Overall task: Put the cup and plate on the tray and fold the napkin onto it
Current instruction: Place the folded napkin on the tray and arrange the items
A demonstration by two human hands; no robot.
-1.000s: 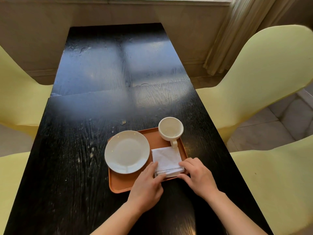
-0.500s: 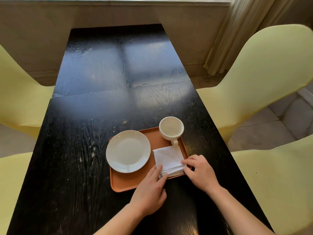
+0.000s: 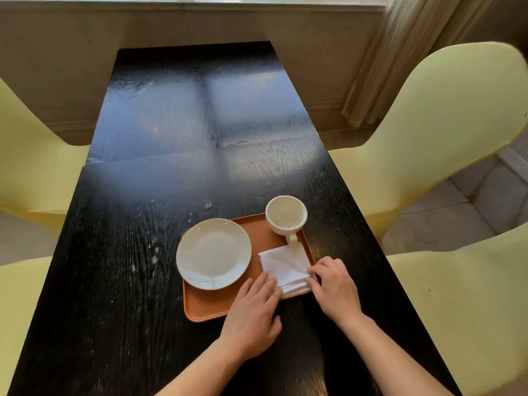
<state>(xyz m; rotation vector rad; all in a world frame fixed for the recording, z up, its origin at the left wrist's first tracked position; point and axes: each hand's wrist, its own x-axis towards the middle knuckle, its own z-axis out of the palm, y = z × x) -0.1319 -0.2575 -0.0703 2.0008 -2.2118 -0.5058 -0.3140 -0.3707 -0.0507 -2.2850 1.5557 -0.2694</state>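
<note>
An orange tray [image 3: 208,307] lies on the black table. A white plate [image 3: 213,253] rests on its left half, overhanging the left rim. A white cup [image 3: 286,215] stands upright at the tray's far right corner, handle toward me. A folded white napkin [image 3: 284,265] lies on the tray's near right part, just below the cup handle. My left hand [image 3: 253,315] lies flat with its fingertips on the napkin's near left edge. My right hand [image 3: 333,287] has curled fingers pinching the napkin's near right corner.
The black wooden table [image 3: 137,252] runs away from me toward a beige wall. Pale yellow chairs stand on both sides: two at the right [image 3: 428,132], two at the left [image 3: 31,155]. A curtain [image 3: 400,52] hangs at the far right.
Both hands have stayed on the napkin's near edge, shifting slightly. The napkin has turned a little and lies flatter on the tray. Plate and cup have not moved.
</note>
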